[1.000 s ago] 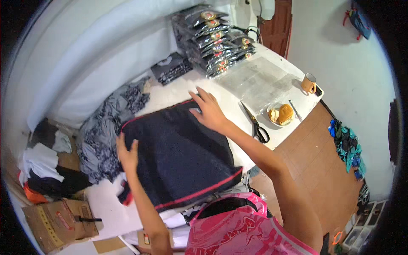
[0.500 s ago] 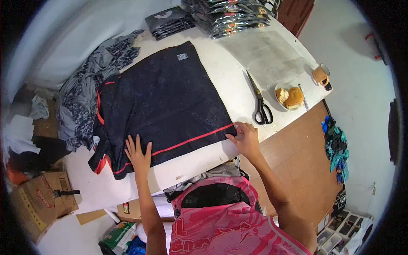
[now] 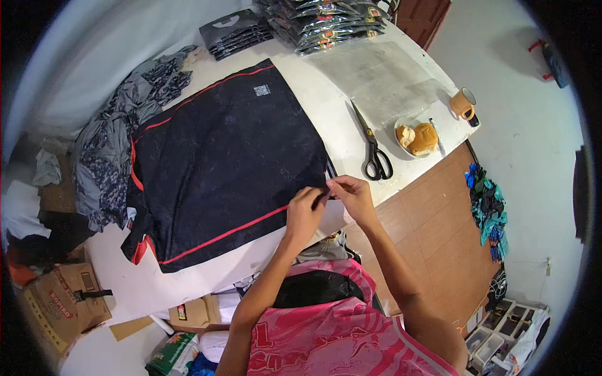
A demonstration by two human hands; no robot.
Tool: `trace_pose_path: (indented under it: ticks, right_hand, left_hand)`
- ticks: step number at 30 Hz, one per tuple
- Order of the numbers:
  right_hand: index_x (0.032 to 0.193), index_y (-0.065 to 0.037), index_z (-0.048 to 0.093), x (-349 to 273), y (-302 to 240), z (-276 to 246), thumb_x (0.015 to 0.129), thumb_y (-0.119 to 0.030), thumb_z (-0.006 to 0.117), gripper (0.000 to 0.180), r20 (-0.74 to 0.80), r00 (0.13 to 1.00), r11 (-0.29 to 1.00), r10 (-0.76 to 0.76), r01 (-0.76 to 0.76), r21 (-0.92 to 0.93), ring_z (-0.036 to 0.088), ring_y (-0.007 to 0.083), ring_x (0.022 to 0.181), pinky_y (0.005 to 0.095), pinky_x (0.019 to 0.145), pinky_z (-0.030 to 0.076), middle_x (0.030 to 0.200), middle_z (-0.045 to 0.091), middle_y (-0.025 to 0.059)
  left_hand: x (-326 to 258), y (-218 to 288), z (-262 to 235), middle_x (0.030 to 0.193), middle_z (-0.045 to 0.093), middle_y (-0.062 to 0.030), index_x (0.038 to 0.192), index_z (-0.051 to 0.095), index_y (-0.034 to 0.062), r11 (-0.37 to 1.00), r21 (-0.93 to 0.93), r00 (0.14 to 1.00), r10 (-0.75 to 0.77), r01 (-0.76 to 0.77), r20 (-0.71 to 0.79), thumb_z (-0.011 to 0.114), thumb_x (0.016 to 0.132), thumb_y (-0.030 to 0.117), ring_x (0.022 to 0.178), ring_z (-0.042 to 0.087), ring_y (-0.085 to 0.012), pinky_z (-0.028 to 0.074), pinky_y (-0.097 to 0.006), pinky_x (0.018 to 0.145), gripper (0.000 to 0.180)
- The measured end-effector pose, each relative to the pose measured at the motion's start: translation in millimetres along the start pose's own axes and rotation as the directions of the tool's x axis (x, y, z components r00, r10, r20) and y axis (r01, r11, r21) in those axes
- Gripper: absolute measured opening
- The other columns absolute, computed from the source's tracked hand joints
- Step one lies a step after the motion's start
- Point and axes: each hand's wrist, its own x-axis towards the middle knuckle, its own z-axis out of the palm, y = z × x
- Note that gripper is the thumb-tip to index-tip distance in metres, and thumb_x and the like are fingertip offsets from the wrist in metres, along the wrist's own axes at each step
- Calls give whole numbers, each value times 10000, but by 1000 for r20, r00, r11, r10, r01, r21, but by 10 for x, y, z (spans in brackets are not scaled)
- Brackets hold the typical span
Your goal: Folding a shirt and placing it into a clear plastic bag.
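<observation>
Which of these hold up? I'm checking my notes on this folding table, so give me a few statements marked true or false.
1. Both hands pinch the near right corner of the dark shirt. True: left hand and right hand meet there.
2. The scissors lie on the shirt. False: they lie on the bare white table, right of the shirt.
3. The mug stands at the table's right end. True.
4. The plate is bare. False: it holds bread-like food.
5. The shirt's trim is yellow. False: the trim is red.
</observation>
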Motion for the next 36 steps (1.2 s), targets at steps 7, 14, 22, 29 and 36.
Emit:
trace_pose_path:
  ticks: [7,14,22,29,36]
  right_hand:
    - [1044,-17,682,-22,64,-483,826,-7,642,221,-170,799,454,-577,140,-880,615,340,1012,390,862,510,1101,655,154]
    - [1057,20,669,-2,-108,-670,794,-70,711,281,-273,853,497,-444,-19,-867,668,320,848,390,770,535,1063,667,189]
    - [1000,54,659,29,-314,-793,766,-75,684,268,-223,968,728,119,-238,-643,664,220,646,306,630,512,723,663,110]
    - [740,-71,545,-516,-24,-541,854,-110,705,200,84,951,936,298,-308,169,391,69,389,239,371,293,539,474,-22]
    - [678,-58,530,-951,-27,-301,699,-255,907,426,37,988,935,149,-129,-331,444,54,455,234,418,334,522,480,-21]
  left_hand:
    - [-185,-294,-120,713,601,18,784,617,4,633,-596,829,-549,495,105,676,928,101,619,533,-41,439,-234,551,183]
    - [-176,-315,-189,788,597,18,933,643,19,497,-753,827,-551,431,109,621,973,116,710,548,-43,476,-230,642,107]
    - [-167,-313,-195,800,610,24,932,650,15,404,-839,790,-612,363,47,588,1003,201,690,535,-52,458,-224,661,208]
    - [-241,-377,-164,846,636,7,942,673,28,323,-872,798,-591,368,117,611,988,226,763,578,-76,425,-232,697,213]
    - [-214,-338,-260,956,694,-66,973,678,53,-53,-957,723,-643,285,251,606,979,180,875,653,-165,508,-320,768,147]
